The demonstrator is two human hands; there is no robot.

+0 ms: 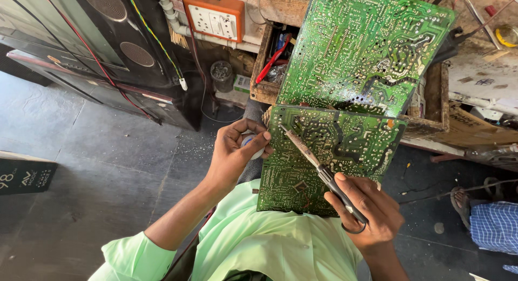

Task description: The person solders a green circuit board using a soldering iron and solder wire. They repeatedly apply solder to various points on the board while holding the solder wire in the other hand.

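The green circuit board (329,157) lay solder-side up on the person's lap, against the pale green shirt (270,243), with a second, larger green board (361,49) propped just above it against a wooden drawer (431,111). The right hand (369,213) was closed around a soldering iron (318,165), its tip on the near board. The left hand (234,151) curled around a small white spool (254,146) beside the board's left edge.
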